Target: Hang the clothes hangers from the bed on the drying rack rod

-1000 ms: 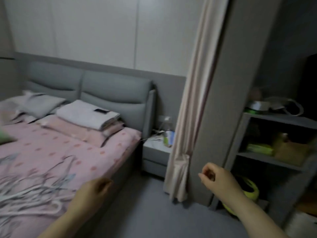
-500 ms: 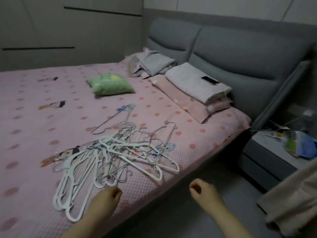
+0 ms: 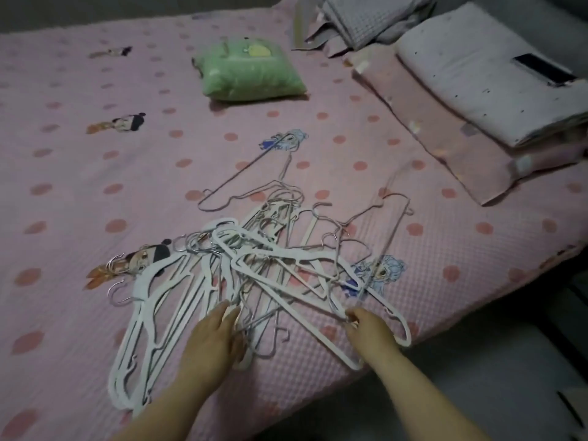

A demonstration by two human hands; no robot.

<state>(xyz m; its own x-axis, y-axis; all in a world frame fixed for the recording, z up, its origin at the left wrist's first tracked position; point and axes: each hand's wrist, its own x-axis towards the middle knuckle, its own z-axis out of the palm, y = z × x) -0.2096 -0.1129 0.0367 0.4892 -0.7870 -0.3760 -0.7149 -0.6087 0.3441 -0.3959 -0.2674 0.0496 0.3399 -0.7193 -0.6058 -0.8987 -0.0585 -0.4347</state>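
Note:
A tangled pile of white plastic and thin wire clothes hangers [image 3: 270, 259] lies on the pink dotted bed cover [image 3: 95, 186], near the bed's front edge. My left hand [image 3: 213, 338] rests on the near side of the pile, fingers stretched out over the white hangers. My right hand [image 3: 369, 329] is at the pile's right side, its fingers curled and pinching the bar of a white hanger [image 3: 318, 332]. One wire hanger [image 3: 241, 183] lies apart at the far side of the pile. The drying rack is out of view.
A green cushion [image 3: 251, 71] sits further back on the bed. Folded grey and pink bedding [image 3: 477, 90] with a dark phone [image 3: 544, 70] on top is stacked at the right. The grey floor [image 3: 477, 377] shows beyond the bed's edge at lower right.
The view swung from the curtain and shelf down onto the bed. Both hands, held in the air before, have reached forward onto the hanger pile; the right one has closed on a hanger.

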